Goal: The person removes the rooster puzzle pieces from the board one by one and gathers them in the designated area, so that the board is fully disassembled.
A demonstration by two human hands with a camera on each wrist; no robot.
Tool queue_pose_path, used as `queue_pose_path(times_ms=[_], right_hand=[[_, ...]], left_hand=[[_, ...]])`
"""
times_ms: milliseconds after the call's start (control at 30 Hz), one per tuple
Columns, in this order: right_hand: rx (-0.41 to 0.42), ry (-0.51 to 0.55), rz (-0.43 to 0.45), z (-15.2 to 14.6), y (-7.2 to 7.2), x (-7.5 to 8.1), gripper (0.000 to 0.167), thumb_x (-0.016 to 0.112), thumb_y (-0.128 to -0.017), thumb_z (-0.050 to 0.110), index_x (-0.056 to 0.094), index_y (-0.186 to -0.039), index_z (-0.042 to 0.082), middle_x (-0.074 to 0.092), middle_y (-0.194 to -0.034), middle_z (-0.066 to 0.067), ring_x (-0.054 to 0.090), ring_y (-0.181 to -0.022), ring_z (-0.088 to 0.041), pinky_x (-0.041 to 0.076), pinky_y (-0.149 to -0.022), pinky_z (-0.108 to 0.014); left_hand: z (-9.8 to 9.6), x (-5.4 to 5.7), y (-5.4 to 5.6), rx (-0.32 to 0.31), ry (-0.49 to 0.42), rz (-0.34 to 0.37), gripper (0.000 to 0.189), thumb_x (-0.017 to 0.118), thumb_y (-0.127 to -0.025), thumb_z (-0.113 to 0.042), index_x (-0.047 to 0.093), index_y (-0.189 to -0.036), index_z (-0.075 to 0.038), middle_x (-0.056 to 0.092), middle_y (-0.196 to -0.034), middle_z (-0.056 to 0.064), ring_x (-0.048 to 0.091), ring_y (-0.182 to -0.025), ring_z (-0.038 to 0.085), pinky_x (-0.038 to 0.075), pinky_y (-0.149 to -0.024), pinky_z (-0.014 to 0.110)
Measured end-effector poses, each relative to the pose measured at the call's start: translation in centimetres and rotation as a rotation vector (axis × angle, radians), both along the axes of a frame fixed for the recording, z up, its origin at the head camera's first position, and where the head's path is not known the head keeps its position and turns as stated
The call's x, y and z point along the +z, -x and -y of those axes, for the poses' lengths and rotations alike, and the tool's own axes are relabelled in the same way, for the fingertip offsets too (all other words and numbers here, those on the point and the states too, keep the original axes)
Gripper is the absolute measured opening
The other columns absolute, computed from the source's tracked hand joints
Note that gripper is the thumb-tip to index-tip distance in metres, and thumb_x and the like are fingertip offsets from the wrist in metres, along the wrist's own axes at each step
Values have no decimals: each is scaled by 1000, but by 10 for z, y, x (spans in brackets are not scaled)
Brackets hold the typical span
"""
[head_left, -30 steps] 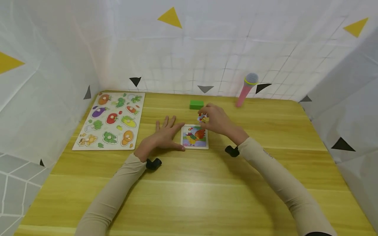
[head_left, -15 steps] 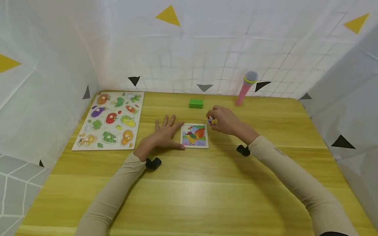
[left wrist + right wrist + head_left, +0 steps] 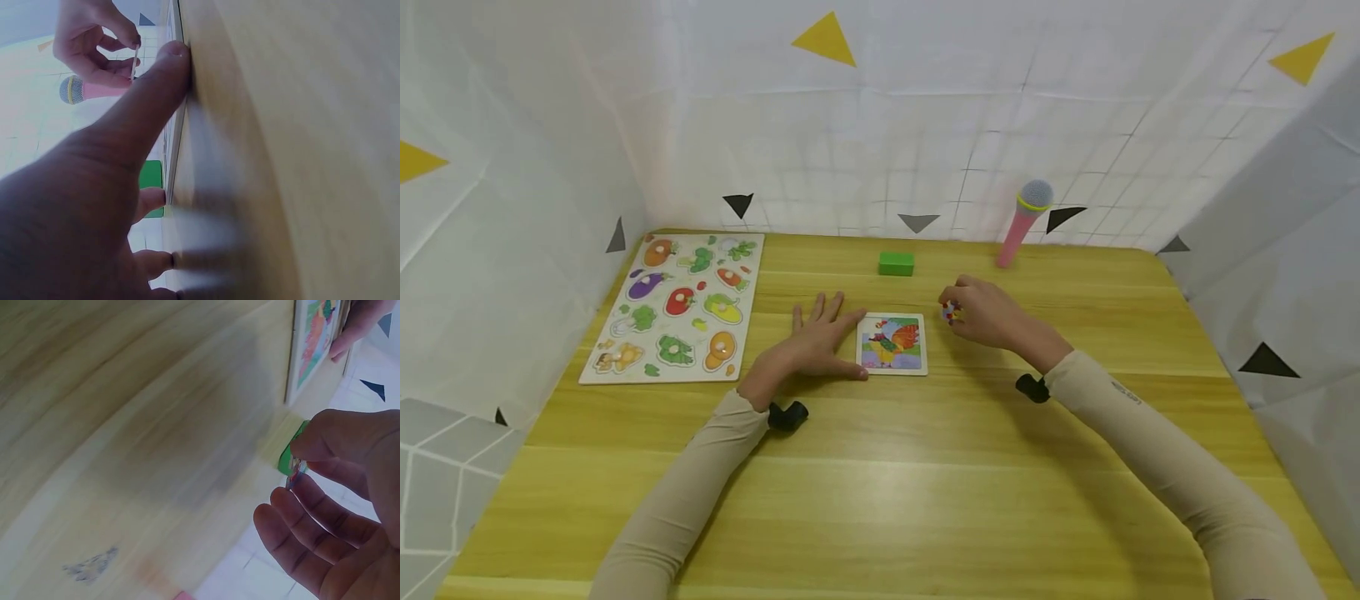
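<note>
A small square picture puzzle [image 3: 892, 344] in a white frame lies flat mid-table; it shows a colourful rooster. My left hand [image 3: 811, 346] rests with fingers spread at its left side, thumb tip and index fingertip at the frame's two left corners. In the left wrist view the thumb [image 3: 169, 62] lies along the frame's edge. To the right of the puzzle, my right hand [image 3: 992, 315] pinches a small flat puzzle piece [image 3: 951, 312] with a multicoloured print. The right wrist view shows this piece [image 3: 294, 475] nearly edge-on between thumb and fingertips, raised over the wood.
A white vegetable peg puzzle board [image 3: 673, 312] lies at the left. Behind the framed puzzle sits a green block [image 3: 897, 264]. A pink toy microphone [image 3: 1024, 223] stands at the back right, near the white sheet wall [image 3: 880, 125].
My right hand has moved right, away from the framed puzzle's top right corner, with the puzzle piece still pinched. The left hand stays in place.
</note>
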State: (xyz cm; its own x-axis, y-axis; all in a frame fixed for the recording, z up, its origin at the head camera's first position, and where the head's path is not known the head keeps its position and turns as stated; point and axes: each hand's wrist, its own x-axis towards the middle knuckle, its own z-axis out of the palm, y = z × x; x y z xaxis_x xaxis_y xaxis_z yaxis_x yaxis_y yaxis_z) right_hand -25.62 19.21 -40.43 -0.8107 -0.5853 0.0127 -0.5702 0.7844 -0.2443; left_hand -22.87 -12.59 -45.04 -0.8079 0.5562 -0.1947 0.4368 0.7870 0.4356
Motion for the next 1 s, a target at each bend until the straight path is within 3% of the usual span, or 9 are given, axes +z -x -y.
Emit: queue_pose_path(times_ms=[600, 1000], right_hand=[[-15, -42, 27, -7, 0, -19, 31, 76, -83, 2, 71, -113, 2, 61, -97, -12, 56, -82, -25, 50, -75, -41], [5, -30, 24, -6, 1, -20, 30, 74, -82, 0, 72, -112, 2, 63, -96, -13, 56, -82, -25, 50, -74, -42]], left_hand=[[0, 0, 0, -1, 1, 0, 108, 72, -79, -69, 19, -162, -24, -7, -165, 20, -17, -148, 44, -13, -107, 71], [-1, 1, 0, 1, -16, 7, 108, 73, -79, -68, 20, -162, -23, -6, -165, 20, -16, -148, 44, -13, -107, 71]])
